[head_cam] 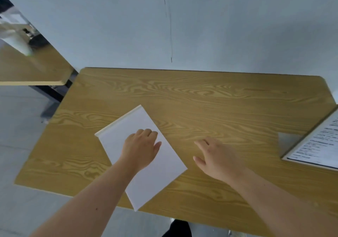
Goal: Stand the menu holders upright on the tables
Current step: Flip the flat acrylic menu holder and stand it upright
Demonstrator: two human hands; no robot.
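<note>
A white menu holder (128,127) lies flat and slanted on the wooden table (219,98), its base strip at the far left end and its near corner past the table's front edge. My left hand (140,149) rests palm down on the middle of it, fingers curled over the sheet. My right hand (215,156) hovers to the right of the holder, fingers spread, holding nothing. A second menu holder (318,145) with printed text is at the table's right edge, partly cut off by the frame.
A pale wall (201,26) runs right behind the table. Another wooden table (33,68) stands at the back left with blurred white and dark objects on it. Grey floor lies to the left and in front.
</note>
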